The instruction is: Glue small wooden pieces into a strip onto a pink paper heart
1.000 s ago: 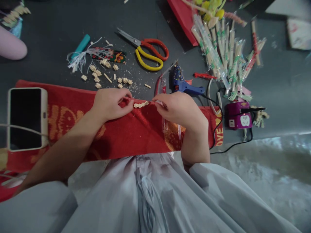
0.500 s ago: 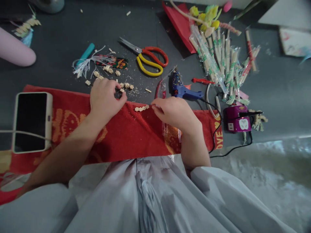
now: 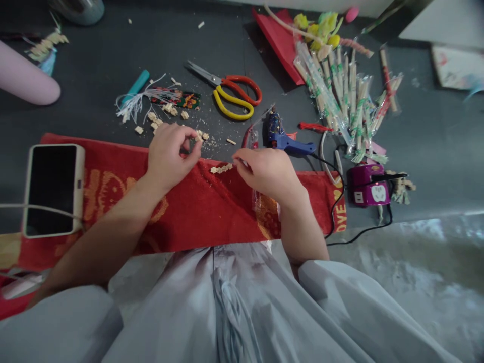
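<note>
My right hand [image 3: 268, 169] is closed in a pinch at the right end of a short chain of small pale wooden-looking pieces [image 3: 221, 169], which hangs over the red towel [image 3: 204, 217]. To its left, my left hand [image 3: 172, 151] has thumb and forefinger brought together beside loose pale pieces [image 3: 205, 136]. What sits between those fingertips is too small to make out. More pale pieces [image 3: 170, 109] lie beyond my left hand, next to a bundle of white threads [image 3: 134, 103] and a teal stick [image 3: 139, 83].
Scissors [image 3: 234, 96] with red and yellow handles lie ahead. A blue glue gun [image 3: 289, 143] rests beyond my right hand, its black cord running right by a purple power block [image 3: 368, 185]. Wrapped sticks [image 3: 340, 91] are heaped at upper right. A white-framed device [image 3: 53, 189] lies left.
My left hand has shifted slightly right, and its thumb and forefinger have drawn closer together. My right hand has moved slightly left, still at the chain's end.
</note>
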`<action>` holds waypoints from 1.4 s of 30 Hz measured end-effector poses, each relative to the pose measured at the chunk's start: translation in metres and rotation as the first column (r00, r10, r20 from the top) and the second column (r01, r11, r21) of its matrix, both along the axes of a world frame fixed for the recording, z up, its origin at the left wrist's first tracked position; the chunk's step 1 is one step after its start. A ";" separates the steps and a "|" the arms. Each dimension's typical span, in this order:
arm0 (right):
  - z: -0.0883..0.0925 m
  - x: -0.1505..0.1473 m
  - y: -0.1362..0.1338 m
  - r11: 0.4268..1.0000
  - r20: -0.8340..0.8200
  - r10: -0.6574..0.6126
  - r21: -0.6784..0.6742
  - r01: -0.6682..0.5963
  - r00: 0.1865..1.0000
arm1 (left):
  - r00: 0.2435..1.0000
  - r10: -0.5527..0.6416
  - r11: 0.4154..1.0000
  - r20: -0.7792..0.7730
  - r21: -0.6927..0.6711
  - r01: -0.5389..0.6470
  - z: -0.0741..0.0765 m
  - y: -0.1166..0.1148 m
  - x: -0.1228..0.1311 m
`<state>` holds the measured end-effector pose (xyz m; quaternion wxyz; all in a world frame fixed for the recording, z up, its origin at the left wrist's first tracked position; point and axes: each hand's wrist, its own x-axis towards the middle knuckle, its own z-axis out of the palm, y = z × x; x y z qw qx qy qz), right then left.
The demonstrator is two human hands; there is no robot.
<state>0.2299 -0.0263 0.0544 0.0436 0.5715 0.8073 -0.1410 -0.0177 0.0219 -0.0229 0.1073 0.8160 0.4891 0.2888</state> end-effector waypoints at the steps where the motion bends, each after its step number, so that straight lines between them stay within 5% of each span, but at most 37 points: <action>1: -0.002 0.000 -0.001 0.999 -0.033 -0.010 0.032 0.011 0.999 | 0.998 -0.050 0.999 0.035 -0.001 0.050 0.002 -0.002 0.001; 7: -0.013 -0.001 -0.003 0.975 -0.229 0.063 0.221 -0.011 0.971 | 0.946 -0.265 0.964 0.189 0.029 0.264 0.008 -0.011 0.007; 13: -0.023 -0.001 -0.006 0.938 -0.269 0.192 0.332 -0.097 0.944 | 0.931 -0.270 0.945 0.246 -0.119 0.305 0.010 -0.017 0.011; 20: -0.049 0.000 -0.004 0.787 -0.332 0.361 0.609 -0.093 0.872 | 0.884 -0.296 0.938 0.361 -0.065 0.341 0.010 -0.025 0.017; 42: -0.052 0.006 0.002 0.726 -0.312 0.431 0.677 -0.120 0.847 | 0.936 -0.241 0.931 0.257 -0.211 0.298 0.008 -0.028 0.019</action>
